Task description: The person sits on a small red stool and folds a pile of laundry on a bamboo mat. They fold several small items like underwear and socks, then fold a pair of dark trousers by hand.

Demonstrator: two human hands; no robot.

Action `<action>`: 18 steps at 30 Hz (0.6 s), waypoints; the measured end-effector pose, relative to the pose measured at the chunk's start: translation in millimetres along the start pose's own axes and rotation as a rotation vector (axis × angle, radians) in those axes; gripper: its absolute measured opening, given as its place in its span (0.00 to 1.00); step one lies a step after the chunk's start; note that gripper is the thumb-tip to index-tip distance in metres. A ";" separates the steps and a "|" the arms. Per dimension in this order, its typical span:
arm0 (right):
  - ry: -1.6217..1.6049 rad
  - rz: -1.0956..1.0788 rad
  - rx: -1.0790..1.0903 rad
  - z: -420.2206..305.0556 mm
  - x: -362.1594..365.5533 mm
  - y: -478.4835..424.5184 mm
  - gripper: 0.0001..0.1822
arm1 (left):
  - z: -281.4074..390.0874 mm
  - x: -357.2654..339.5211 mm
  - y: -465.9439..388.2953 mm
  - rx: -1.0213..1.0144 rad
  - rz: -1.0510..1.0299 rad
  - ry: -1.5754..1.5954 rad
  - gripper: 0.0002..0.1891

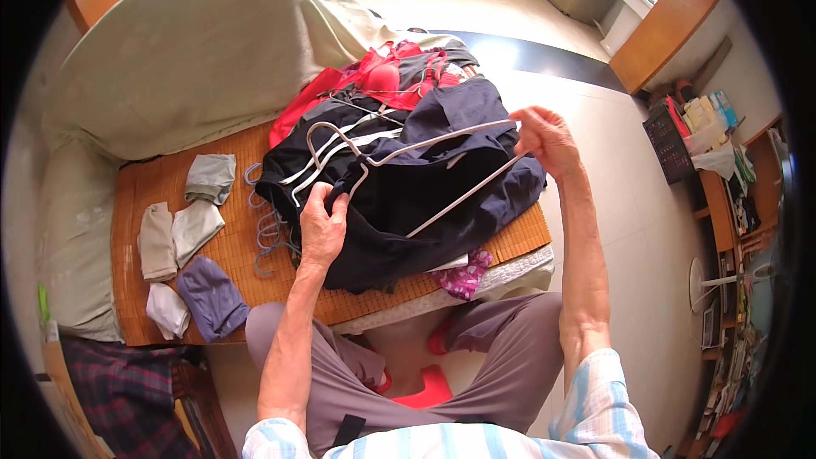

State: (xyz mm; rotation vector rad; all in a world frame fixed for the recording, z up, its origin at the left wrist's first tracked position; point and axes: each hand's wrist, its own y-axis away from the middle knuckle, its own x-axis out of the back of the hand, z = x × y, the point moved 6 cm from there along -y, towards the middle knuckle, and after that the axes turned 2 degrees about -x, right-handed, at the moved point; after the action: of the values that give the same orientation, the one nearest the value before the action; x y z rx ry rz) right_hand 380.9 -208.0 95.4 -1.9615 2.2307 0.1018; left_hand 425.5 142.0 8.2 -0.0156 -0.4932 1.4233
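Note:
My right hand (544, 140) pinches one end of a white clothes hanger (440, 140), raised above the pile. The hanger's hook points away to the left, and its lower bar (465, 196) slants into the opening of a dark navy garment (395, 261). With thumb and fingers, my left hand (324, 224) grips the garment's edge near the hook side. Beneath lies a black garment with white stripes (331, 156). Farther back are a red bra (382, 80) and another thin hanger (366, 108). What part of the garment lies under the folds is hidden.
Several folded garments (210, 296) lie left on the bamboo mat (255, 146). Blue-grey hangers (264, 223) lie by the pile. A cloth-covered sofa back (210, 44) rises behind. A pink patterned cloth (468, 275) hangs at the front edge. Shelves (720, 210) and a fan (698, 282) stand right.

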 end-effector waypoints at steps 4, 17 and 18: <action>-0.235 0.054 0.279 -53.9 -2.8 1.2 0.12 | -19.5 -0.7 7.2 0.042 -0.155 -0.301 0.08; -0.498 -0.191 0.113 -75.5 9.7 -16.9 0.15 | -37.5 -45.0 94.4 -0.031 -0.810 -0.506 0.16; -0.454 -0.157 0.083 -85.0 13.4 -15.7 0.15 | -37.6 -53.7 96.8 -0.105 -0.841 -0.492 0.17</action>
State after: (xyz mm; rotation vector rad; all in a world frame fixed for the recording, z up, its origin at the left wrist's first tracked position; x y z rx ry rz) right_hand 387.8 -237.0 177.6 -1.8374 1.7620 0.3848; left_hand 343.7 117.6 -71.7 0.4211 -0.8535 0.5595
